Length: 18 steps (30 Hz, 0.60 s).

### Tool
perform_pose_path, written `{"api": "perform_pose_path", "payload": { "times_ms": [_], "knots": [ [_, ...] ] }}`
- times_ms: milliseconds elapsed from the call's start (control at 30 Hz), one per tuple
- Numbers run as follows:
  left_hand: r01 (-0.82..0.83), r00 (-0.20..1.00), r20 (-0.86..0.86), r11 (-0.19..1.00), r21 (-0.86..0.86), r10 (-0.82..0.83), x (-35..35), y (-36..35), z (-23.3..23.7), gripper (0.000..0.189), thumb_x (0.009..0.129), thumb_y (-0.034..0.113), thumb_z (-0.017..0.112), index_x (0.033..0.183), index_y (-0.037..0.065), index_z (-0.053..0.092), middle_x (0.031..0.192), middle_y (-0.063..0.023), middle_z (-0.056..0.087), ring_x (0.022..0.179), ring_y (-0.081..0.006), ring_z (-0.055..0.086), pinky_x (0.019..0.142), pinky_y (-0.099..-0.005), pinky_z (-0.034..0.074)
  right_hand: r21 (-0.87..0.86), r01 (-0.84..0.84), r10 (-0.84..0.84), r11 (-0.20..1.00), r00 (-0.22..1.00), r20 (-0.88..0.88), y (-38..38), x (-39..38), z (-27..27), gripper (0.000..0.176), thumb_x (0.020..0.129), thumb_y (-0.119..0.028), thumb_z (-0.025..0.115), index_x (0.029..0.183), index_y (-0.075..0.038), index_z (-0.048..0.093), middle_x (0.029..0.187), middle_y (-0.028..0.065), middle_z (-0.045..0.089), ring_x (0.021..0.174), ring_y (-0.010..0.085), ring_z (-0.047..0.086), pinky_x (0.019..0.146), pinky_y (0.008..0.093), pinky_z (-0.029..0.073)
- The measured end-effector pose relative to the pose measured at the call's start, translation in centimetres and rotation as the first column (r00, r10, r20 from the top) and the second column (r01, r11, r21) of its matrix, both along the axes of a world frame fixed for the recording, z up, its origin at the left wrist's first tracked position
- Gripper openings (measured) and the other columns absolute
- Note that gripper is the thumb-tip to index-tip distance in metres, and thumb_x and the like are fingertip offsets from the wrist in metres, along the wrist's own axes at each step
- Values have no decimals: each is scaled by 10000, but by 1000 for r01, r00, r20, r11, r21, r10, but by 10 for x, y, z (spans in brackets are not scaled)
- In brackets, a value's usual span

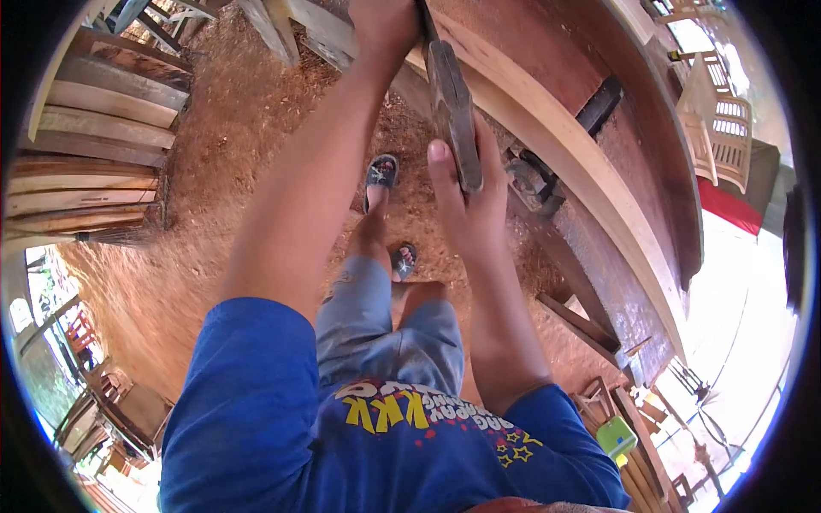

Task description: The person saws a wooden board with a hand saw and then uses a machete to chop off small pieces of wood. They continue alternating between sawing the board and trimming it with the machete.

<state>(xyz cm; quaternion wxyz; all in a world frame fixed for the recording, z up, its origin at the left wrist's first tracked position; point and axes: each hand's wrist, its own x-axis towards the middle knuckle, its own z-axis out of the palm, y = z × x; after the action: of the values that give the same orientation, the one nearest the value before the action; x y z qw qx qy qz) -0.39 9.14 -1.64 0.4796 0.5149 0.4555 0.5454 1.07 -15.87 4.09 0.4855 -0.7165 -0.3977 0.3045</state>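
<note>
Near the upper middle, my right hand [479, 205] is closed round the near end of a worn, dark wooden tool [453, 111], thumb on its left side and fingers on its right. The tool's narrow far end runs up to the top edge, where my left hand [389, 26] is beside it. The frame's edge cuts off my left hand and its fingers are hidden. Just right of the tool curves a long pale wooden board [547, 120], edge up, alongside a reddish-brown wooden surface [547, 51].
A dark metal-and-black object [534, 184] is right of my right hand. A black block [600, 107] lies on the reddish-brown wood. Stacked boards [111, 107] stand at left, plastic chairs [727, 128] at upper right. My sandalled feet are on brown ground [248, 171]. A green container [616, 438] is at lower right.
</note>
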Motion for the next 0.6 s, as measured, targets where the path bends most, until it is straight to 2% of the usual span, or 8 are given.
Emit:
{"api": "perform_pose_path", "payload": {
  "times_ms": [33, 67, 133, 233, 367, 467, 533, 600],
  "knots": [
    [-39, 997, -65, 990, 134, 48, 0, 0, 3, 108, 911, 95, 563, 915, 1, 616, 706, -72, 616, 632, -182, 631, 574, -335, 511, 67, -1, -1, 998, 999, 33, -1, 1, -11, 599, 996, -236, 693, 1466, 48, 454, 978, 170, 705, 878, 181, 687, 807, 349, 552],
    [18, 1000, -24, 998, 57, -17, -3, -2, 4, 109, 914, 91, 550, 912, 6, 619, 704, -73, 616, 611, -176, 622, 553, -328, 503, 133, -2, -6, 991, 998, 63, -2, 0, -20, 596, 997, -238, 692, 1464, 44, 454, 969, 171, 705, 869, 177, 687, 800, 350, 554],
    [142, 988, 73, 985, -100, -135, -7, -9, 8, 122, 919, 82, 525, 907, 15, 626, 700, -73, 617, 568, -165, 604, 513, -314, 488, 129, 6, -9, 992, 1000, 21, -4, -2, -31, 591, 997, -230, 691, 1467, 35, 452, 963, 170, 709, 876, 178, 688, 802, 349, 555],
    [111, 968, 220, 993, 50, -119, 0, -3, -12, 135, 922, 68, 496, 905, 30, 624, 695, -65, 613, 500, -153, 563, 450, -296, 444, 175, 1, -3, 985, 1000, 11, -10, 0, -52, 587, 994, -216, 694, 1471, 24, 448, 977, 163, 714, 884, 175, 688, 804, 344, 555],
    [181, 966, 155, 971, 156, -205, -5, 4, -19, 139, 921, 57, 489, 906, 43, 627, 696, -46, 602, 546, -145, 552, 487, -290, 433, 293, 36, -8, 955, 995, -97, -9, -6, -80, 583, 985, -201, 699, 1466, 21, 456, 990, 143, 717, 875, 150, 669, 808, 330, 551],
    [195, 961, 140, 946, 259, -237, -17, 9, -29, 152, 927, 73, 489, 885, 50, 633, 696, -37, 593, 594, -135, 548, 536, -290, 439, 304, 22, -41, 953, 997, 59, -16, -14, -87, 570, 986, -196, 694, 1465, 13, 464, 975, 116, 705, 852, 124, 633, 801, 311, 540],
    [143, 963, 169, 927, 348, -212, -16, 9, -27, 173, 931, 96, 490, 854, 54, 638, 700, -31, 589, 623, -128, 543, 568, -293, 442, 370, 42, -55, 928, 998, 25, -15, -18, -94, 545, 993, -212, 689, 1448, 11, 488, 959, 97, 694, 838, 116, 611, 783, 296, 529],
    [209, 954, 127, 905, 370, -272, -15, 9, -19, 189, 918, 106, 488, 813, 42, 632, 703, -47, 587, 636, -135, 546, 583, -305, 450, 403, 36, -36, 915, 999, -7, -15, -15, -96, 476, 1008, -229, 678, 1395, 9, 538, 899, 49, 654, 777, 87, 574, 718, 264, 496]
  ]
}}
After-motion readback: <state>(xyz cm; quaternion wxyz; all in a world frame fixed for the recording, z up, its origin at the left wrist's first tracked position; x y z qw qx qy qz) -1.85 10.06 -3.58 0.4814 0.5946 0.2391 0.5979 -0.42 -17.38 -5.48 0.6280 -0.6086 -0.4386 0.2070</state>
